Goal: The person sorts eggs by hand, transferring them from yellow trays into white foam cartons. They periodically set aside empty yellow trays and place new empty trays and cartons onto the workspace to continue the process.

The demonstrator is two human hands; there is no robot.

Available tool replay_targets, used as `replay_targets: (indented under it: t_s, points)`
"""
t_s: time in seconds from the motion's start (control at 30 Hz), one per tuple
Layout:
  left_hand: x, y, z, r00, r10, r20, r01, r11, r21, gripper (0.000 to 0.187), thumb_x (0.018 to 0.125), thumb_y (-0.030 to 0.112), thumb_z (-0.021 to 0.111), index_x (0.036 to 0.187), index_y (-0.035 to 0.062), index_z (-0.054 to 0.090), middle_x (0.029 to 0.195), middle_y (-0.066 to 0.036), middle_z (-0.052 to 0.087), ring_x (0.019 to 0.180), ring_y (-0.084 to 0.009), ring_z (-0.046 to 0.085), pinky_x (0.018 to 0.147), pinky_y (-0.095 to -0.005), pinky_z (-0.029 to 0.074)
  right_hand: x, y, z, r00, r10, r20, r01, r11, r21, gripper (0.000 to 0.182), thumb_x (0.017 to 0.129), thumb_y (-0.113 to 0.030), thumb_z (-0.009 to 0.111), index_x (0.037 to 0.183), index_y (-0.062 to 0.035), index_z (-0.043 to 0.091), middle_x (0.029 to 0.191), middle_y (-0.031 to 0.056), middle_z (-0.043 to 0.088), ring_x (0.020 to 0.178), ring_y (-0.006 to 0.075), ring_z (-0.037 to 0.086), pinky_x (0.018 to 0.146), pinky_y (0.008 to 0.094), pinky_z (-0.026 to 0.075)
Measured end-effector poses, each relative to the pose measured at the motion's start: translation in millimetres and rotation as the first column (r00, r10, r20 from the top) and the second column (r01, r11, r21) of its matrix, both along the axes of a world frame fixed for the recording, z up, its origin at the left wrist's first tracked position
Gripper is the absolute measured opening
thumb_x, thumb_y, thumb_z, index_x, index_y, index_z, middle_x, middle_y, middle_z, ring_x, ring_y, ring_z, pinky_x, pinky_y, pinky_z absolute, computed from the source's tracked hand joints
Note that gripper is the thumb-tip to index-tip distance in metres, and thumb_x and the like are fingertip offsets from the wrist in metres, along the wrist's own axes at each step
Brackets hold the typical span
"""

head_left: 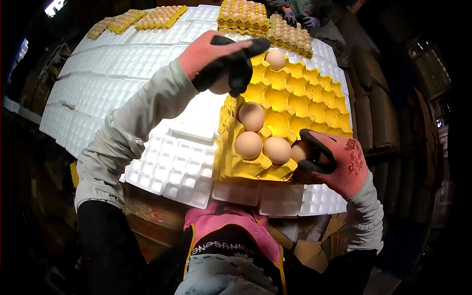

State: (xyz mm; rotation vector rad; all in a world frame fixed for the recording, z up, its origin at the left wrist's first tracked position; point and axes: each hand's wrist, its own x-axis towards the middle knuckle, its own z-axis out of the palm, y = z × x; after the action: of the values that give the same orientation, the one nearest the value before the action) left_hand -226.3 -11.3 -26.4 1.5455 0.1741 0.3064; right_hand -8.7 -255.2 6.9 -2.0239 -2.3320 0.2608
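Note:
A yellow egg tray (305, 105), on top of a stack of such trays, lies in front of me. Most of its cups in view hold nothing. Brown eggs (277, 150) sit at its near left corner, and a single egg (275, 59) rests at the far edge. Above the tray's left side, my left hand (219, 61), in a pink and black glove, is closed around an egg (220, 85). At the near right corner, my right hand (337, 160), gloved alike, curls its fingers around an egg (301, 151) low over the cups. Another egg may be partly hidden in that palm.
White moulded trays (172, 169) with rows of hollows cover the table. Full yellow egg trays (161, 17) stand at the far left, and a stack of egg trays (242, 18) at the back. Another person's gloved hand (289, 16) is beside a full tray (290, 37).

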Motion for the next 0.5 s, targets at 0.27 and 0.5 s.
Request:
replay_targets:
  t_s: [0.27, 0.5]
  points:
    - [17.4, -46.5, 10.7, 0.862, 0.210, -0.461, 0.294, 0.534, 0.793, 0.050, 0.066, 0.031, 0.076, 0.103, 0.0018, 0.061, 0.091, -0.013, 0.064, 0.084, -0.0235, 0.063, 0.074, -0.0325, 0.051, 25.3, 4.9, -12.0, -0.041, -0.027, -0.999, 0.080, 0.996, -0.030, 0.061, 0.077, -0.031, 0.064, 0.126, 0.0007, 0.047, 0.129, 0.0217, 0.046, 0.070, 0.0202, 0.060, 0.056, 0.0317, 0.051]
    - [-16.7, -50.6, 22.9, 0.967, 0.233, 0.099, -0.246, 0.957, 0.151, 0.040, 0.081, 0.010, 0.054, 0.120, 0.0010, 0.054, 0.103, -0.010, 0.060, 0.065, -0.0114, 0.059, 0.047, -0.0211, 0.047, -37.8, 25.6, 5.3, 0.989, 0.050, 0.141, -0.068, 0.991, 0.120, 0.051, 0.055, -0.033, 0.083, 0.098, -0.0129, 0.066, 0.115, 0.0187, 0.052, 0.093, 0.0323, 0.060, 0.079, 0.0357, 0.049]
